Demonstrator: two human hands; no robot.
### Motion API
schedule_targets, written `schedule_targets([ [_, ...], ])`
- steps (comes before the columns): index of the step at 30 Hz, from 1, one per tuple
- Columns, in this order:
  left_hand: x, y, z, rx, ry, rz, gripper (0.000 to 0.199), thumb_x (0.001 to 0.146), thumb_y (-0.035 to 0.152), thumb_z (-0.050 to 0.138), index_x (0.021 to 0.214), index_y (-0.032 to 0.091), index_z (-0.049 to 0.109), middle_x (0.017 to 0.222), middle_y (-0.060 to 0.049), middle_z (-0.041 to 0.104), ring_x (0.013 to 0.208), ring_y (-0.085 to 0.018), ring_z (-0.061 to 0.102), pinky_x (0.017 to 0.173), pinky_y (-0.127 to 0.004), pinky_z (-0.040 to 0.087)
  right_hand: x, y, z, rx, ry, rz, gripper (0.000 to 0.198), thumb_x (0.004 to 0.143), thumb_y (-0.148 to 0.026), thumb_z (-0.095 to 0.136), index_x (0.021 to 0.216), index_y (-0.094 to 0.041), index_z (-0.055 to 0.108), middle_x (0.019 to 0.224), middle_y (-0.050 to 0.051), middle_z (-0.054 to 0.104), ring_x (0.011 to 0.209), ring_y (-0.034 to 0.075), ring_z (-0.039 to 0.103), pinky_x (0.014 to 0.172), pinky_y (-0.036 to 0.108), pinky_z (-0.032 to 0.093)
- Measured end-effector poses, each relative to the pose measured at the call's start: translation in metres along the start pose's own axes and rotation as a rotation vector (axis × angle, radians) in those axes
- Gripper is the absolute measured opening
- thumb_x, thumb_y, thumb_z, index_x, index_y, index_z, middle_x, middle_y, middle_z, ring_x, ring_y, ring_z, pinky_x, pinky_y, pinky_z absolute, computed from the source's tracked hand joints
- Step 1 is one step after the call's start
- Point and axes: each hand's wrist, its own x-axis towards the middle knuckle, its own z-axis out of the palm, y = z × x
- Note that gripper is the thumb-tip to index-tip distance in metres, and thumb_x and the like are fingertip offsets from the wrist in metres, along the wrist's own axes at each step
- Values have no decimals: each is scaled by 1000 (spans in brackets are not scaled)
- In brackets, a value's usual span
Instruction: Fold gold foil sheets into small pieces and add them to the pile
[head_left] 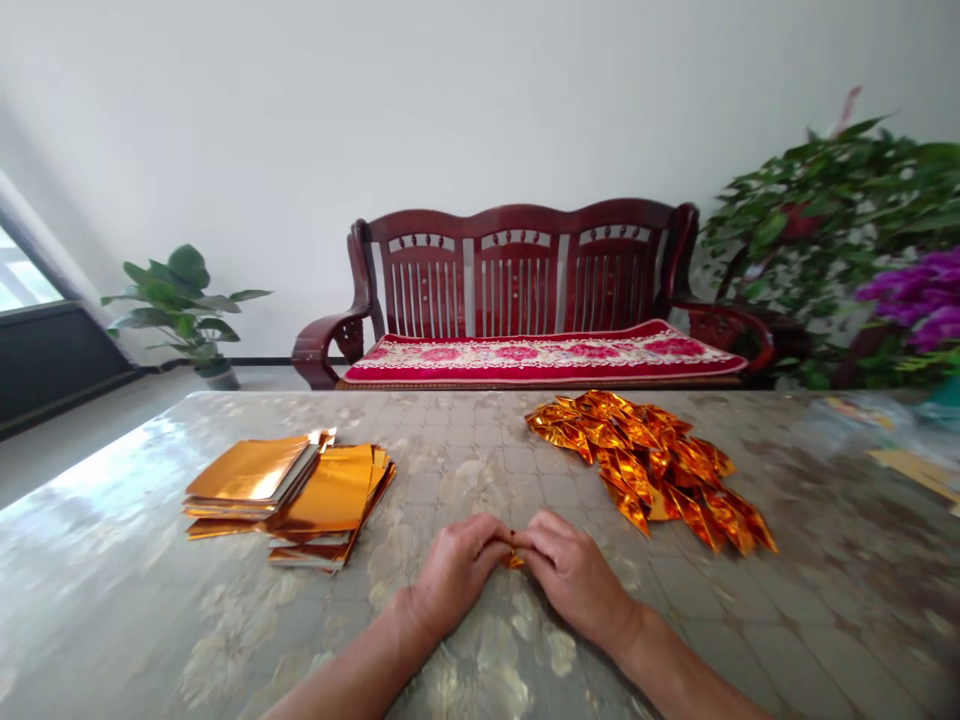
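Both of my hands meet at the middle of the table's near side. My left hand (pixel 461 562) and my right hand (pixel 574 568) pinch a small piece of gold foil paper (pixel 514 560) between thumbs and fingers. Most of that piece is hidden by the fingers; only a shiny bit shows between them. Left of my hands lie stacks of flat gold foil paper sheets (pixel 334 490), slightly fanned. A heap of folded foil paper pieces (pixel 637 455), crinkled and pointed, spreads out to the right.
The table (pixel 465 470) has a glossy patterned cover. Clear plastic (pixel 855 420) and a tan sheet (pixel 915 472) lie at its right side. Behind stands a dark red wooden bench (pixel 517 270). Potted plants (pixel 187 300) flank it, with purple flowers (pixel 919 295) at the right.
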Motion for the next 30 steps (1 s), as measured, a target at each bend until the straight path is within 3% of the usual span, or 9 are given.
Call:
schedule_targets([
  [3, 1, 1, 0, -39, 43, -63, 8, 86, 13, 60, 86, 21, 64, 77, 5, 69, 71, -9, 63, 68, -16, 45, 2, 1, 2, 28, 63, 84, 15, 89, -15, 59, 97, -22, 68, 89, 2, 67, 85, 17, 64, 77, 26, 48],
  [9, 3, 0, -1, -125, 89, -138, 3, 84, 19, 64, 87, 21, 63, 78, 4, 73, 72, -12, 67, 68, -18, 48, 5, 3, 4, 105, 131, 290, 27, 78, -12, 66, 103, -22, 67, 85, 0, 71, 79, 17, 66, 75, 27, 48],
  [15, 5, -1, -2, -77, 85, -200, 6, 83, 24, 65, 83, 22, 71, 77, 3, 75, 72, -14, 68, 67, -20, 48, 8, -2, 0, 170, 73, 314, 11, 79, -17, 67, 85, -24, 73, 84, -1, 74, 81, 17, 68, 75, 25, 47],
  [21, 6, 0, -2, -80, 85, -257, 13, 83, 28, 63, 84, 23, 75, 79, 2, 76, 72, -15, 67, 68, -21, 48, 7, 0, 2, 240, 84, 407, 13, 78, -19, 68, 88, -23, 75, 84, 0, 76, 78, 17, 69, 71, 24, 48],
  [30, 6, -1, 2, -139, 63, -317, 19, 82, 31, 62, 83, 21, 78, 61, 2, 68, 59, -14, 60, 58, -22, 46, 7, 2, 4, 242, 116, 423, 12, 78, -19, 66, 83, -22, 77, 77, 1, 74, 71, 17, 67, 66, 23, 48],
])
